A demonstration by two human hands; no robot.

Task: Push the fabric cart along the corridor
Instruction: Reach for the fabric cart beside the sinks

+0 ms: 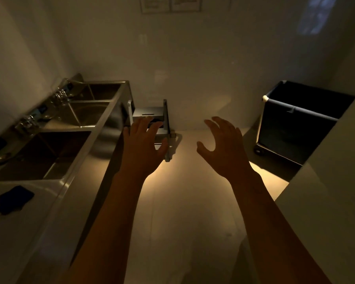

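Observation:
The fabric cart is a dark cloth bin on a frame with white corner pieces and small wheels. It stands at the right against the far wall, partly hidden by a pale wall corner. My left hand and my right hand are stretched out in front of me over the floor, fingers spread, holding nothing. Both hands are well short of the cart, which lies to the right of my right hand.
A long steel sink unit with several basins and taps runs along the left wall. A dark cloth lies on its near drainboard. A small metal unit sits on the floor by the sink's far end. Dim tan floor stretches ahead.

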